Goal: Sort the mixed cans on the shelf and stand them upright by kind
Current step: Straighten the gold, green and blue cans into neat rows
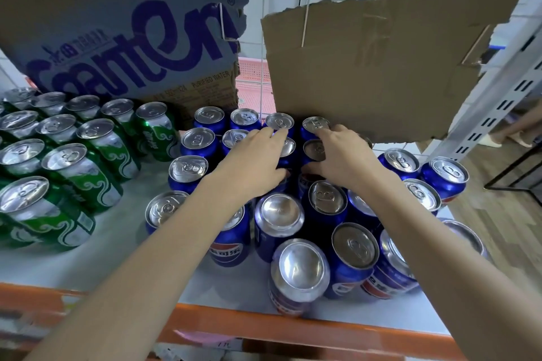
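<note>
Two groups of cans fill the shelf [152,267], which is white with an orange front edge. Against its back stand a printed water carton [126,38] at the left and a torn plain cardboard sheet [366,67] toward the right. The green cans [73,155] stand in rows at the shelf's left end, lids up. The blue cans [322,205] crowd the middle and right end — most show pull-tab lids, but two near the front edge, one at [280,214] and one at [299,268], show bare dished bottoms. Both forearms reach into the blue group near the back. The left hand [255,161] and right hand [340,152] lie fingers spread over can tops — whether either actually grips a can, I cannot tell.
</note>
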